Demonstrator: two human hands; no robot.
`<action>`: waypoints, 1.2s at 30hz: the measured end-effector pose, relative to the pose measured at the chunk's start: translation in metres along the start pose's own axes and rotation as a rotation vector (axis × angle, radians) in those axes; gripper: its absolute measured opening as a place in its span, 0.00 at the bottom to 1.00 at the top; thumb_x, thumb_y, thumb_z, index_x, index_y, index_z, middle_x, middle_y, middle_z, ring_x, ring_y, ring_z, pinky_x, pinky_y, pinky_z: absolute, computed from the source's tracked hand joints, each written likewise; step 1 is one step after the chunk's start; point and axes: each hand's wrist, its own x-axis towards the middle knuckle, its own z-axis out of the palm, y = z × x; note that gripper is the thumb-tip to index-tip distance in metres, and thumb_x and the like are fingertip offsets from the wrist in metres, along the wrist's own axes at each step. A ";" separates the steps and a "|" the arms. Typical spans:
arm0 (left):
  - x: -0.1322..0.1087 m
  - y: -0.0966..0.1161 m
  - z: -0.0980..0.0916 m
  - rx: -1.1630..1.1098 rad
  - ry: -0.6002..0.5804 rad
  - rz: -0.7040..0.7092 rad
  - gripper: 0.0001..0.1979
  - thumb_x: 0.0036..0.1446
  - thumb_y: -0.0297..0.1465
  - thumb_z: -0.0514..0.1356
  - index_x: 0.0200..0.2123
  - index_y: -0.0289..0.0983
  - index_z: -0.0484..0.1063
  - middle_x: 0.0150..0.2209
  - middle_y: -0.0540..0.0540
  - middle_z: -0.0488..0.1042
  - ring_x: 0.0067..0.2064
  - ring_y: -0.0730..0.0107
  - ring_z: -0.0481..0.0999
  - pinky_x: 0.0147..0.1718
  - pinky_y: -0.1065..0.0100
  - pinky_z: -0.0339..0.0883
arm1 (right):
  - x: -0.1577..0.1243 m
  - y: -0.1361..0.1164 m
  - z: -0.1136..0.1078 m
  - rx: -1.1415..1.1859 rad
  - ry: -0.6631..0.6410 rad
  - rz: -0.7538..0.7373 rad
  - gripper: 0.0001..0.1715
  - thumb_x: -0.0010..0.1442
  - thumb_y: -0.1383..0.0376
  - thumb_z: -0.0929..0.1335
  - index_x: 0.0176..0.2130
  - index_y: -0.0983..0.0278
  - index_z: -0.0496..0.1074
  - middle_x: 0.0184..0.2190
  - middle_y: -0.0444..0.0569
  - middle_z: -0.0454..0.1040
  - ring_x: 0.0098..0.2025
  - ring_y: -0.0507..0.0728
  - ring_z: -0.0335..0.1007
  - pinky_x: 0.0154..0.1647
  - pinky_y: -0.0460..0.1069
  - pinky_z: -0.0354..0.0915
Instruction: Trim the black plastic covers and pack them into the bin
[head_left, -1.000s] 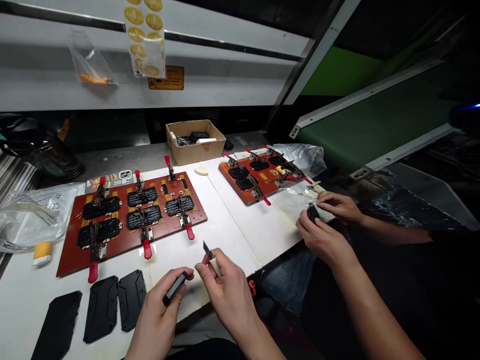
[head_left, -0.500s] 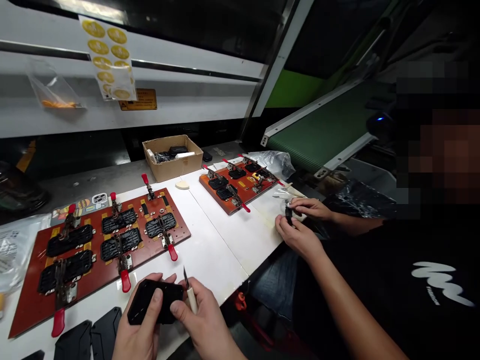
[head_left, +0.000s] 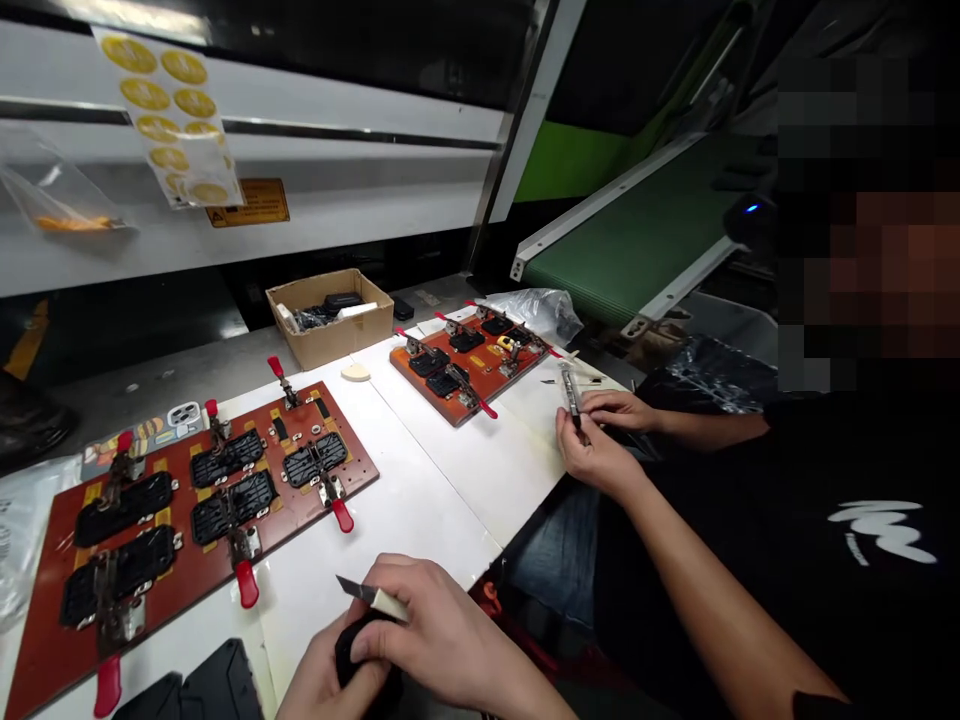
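Observation:
My left hand [head_left: 326, 672] is wrapped round a black plastic part [head_left: 351, 640], most of it hidden by my fingers. My right hand [head_left: 435, 625] lies against the same part, its thumb pressed on it. Between the right fingers sits a craft knife [head_left: 388, 604] with a pale handle, its pointed blade aimed up and left. Left of my hands, several flat black plastic pieces [head_left: 217, 675] rest on the white table. Beyond them lies a red-brown fixture board [head_left: 56, 610], where red-handled toggle clamps bear on black ribbed parts [head_left: 232, 505].
On the right, a co-worker's hands [head_left: 600, 450] hold a small clear-and-black object [head_left: 571, 400]. A second fixture board [head_left: 480, 390] lies farther back, near a cardboard box [head_left: 330, 345] of black parts. A green conveyor belt [head_left: 637, 240] slopes behind; a phone [head_left: 142, 432] sits left.
The black part has turned from face-up to nearly edge-on between my hands. My right hand has come over it, and the knife blade has swung from upright to pointing left. The camera view has shifted slightly.

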 end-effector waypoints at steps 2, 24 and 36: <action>0.002 0.008 -0.004 0.049 -0.038 0.005 0.23 0.56 0.47 0.65 0.49 0.38 0.79 0.50 0.39 0.81 0.57 0.47 0.77 0.59 0.54 0.69 | -0.001 -0.003 -0.001 -0.008 0.034 -0.004 0.09 0.62 0.66 0.73 0.44 0.58 0.75 0.43 0.40 0.74 0.47 0.52 0.71 0.48 0.43 0.61; -0.014 0.032 -0.017 0.192 0.140 0.122 0.19 0.64 0.33 0.58 0.56 0.41 0.75 0.58 0.43 0.76 0.61 0.59 0.74 0.62 0.58 0.66 | -0.024 -0.008 0.060 -0.326 -0.085 0.118 0.23 0.75 0.52 0.52 0.41 0.60 0.67 0.32 0.47 0.74 0.29 0.54 0.69 0.31 0.46 0.55; -0.030 0.036 -0.025 0.217 0.143 0.212 0.18 0.65 0.29 0.56 0.56 0.42 0.74 0.57 0.45 0.77 0.59 0.61 0.74 0.59 0.62 0.67 | -0.028 -0.014 0.073 -0.369 -0.077 0.103 0.25 0.75 0.51 0.52 0.37 0.61 0.65 0.28 0.46 0.72 0.26 0.53 0.65 0.29 0.46 0.53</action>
